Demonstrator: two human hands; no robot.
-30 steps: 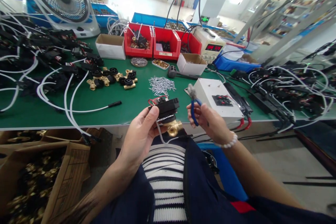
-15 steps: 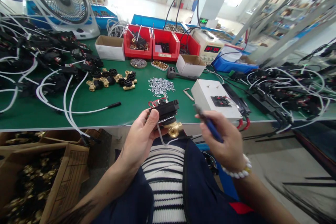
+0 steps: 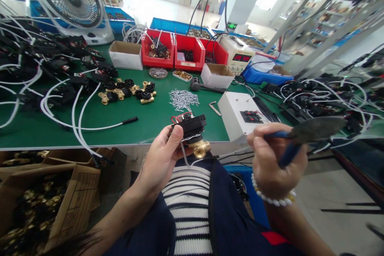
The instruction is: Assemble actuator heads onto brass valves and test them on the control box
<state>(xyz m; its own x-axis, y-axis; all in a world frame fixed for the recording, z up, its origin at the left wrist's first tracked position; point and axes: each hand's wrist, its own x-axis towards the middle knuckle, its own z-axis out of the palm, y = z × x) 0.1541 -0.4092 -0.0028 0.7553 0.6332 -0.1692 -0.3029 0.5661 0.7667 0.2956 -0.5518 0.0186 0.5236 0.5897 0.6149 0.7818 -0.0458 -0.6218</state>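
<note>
My left hand (image 3: 164, 153) is closed round a motorized brass valve (image 3: 192, 130), a black housing with red wires on top and a brass body below. Its grey-white cable hangs down past my fingers. Out to the right, my right hand (image 3: 276, 158) grips blue-handled pliers (image 3: 315, 130), whose dark jaws point right, away from the valve. On the green bench beyond the valve lies a pile of small metal clips (image 3: 183, 99). A bent hex key (image 3: 215, 108) rests between that pile and a white box with black terminals (image 3: 240, 114).
Brass valve bodies (image 3: 120, 91) and black units with white cables (image 3: 75, 84) cover the left side. Red bins (image 3: 157, 50), a power supply (image 3: 238, 54) and a fan (image 3: 72, 2) stand behind. More cabled units (image 3: 336, 96) lie right. A cardboard box (image 3: 78, 192) stands lower left.
My right hand has swung right and turned, carrying the pliers away from the valve so their jaws now point right. My left hand and the valve have barely moved.
</note>
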